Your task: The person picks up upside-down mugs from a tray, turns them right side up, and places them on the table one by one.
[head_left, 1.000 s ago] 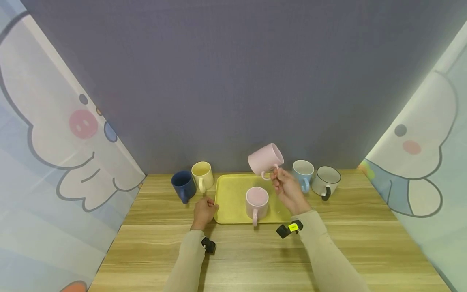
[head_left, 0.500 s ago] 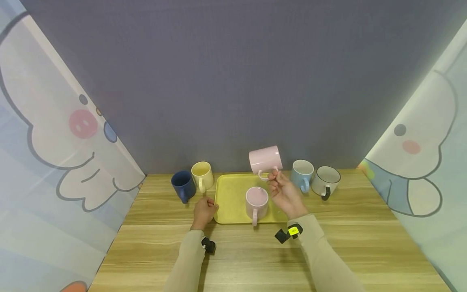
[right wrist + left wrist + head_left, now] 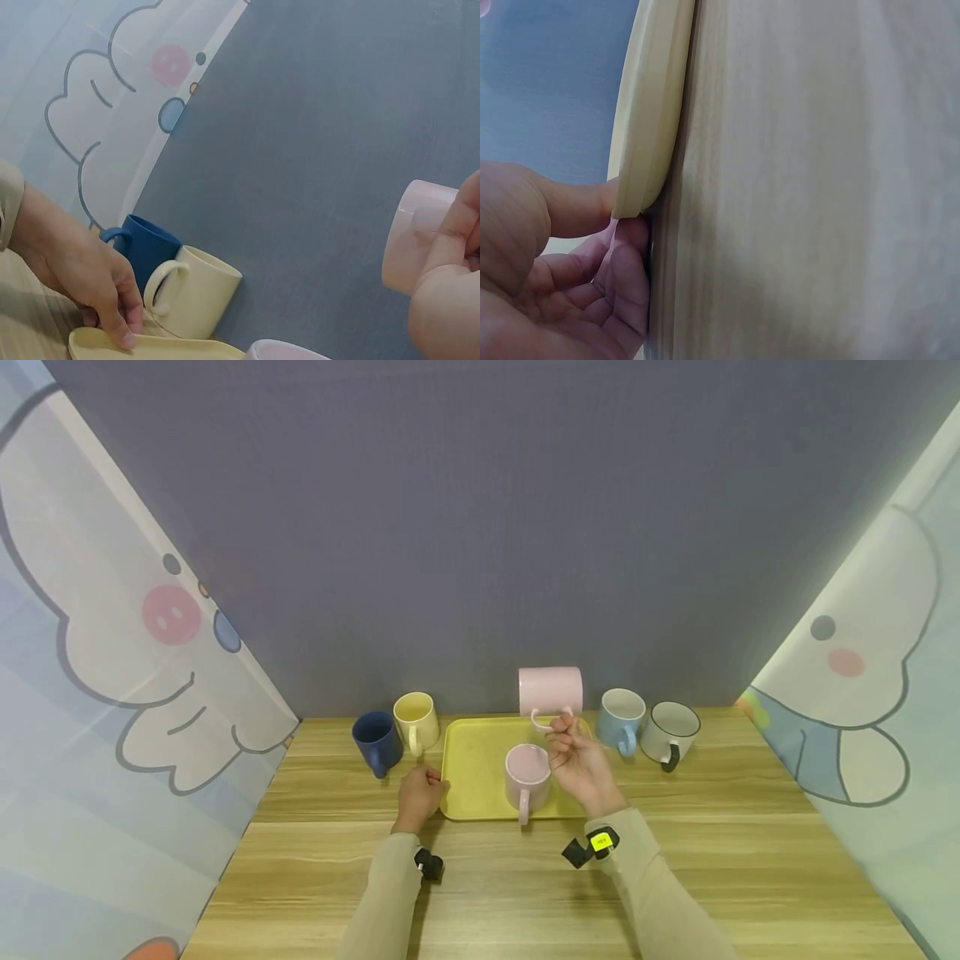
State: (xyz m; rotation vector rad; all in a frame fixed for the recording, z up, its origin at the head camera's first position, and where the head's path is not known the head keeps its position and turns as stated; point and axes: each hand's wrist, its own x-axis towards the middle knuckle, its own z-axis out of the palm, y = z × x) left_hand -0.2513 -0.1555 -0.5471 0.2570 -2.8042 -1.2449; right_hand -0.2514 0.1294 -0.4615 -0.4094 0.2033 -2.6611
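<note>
My right hand (image 3: 580, 768) pinches the handle of a pink mug (image 3: 550, 689), held up over the back of the yellow tray (image 3: 474, 760). The mug lies on its side in the air, its handle pointing down. Another pink mug (image 3: 528, 785) stands upright on the tray, handle toward me. At the tray's left edge, my left hand (image 3: 422, 795) pinches the rim. The left wrist view shows the thumb over the tray rim (image 3: 649, 112) and a finger under it. In the right wrist view, fingers partly hide the raised mug (image 3: 409, 240).
Left of the tray stand a dark blue mug (image 3: 377, 739) and a pale yellow mug (image 3: 417, 718). On the right are a light blue mug (image 3: 619, 717) and a white mug (image 3: 670, 731) with a black handle. A grey wall (image 3: 480, 568) rises behind the table (image 3: 495, 893).
The raised pink mug has turned from a tilt to lying level and come slightly lower, its opening swinging out of view. My right hand has shifted a little left. The left hand is still.
</note>
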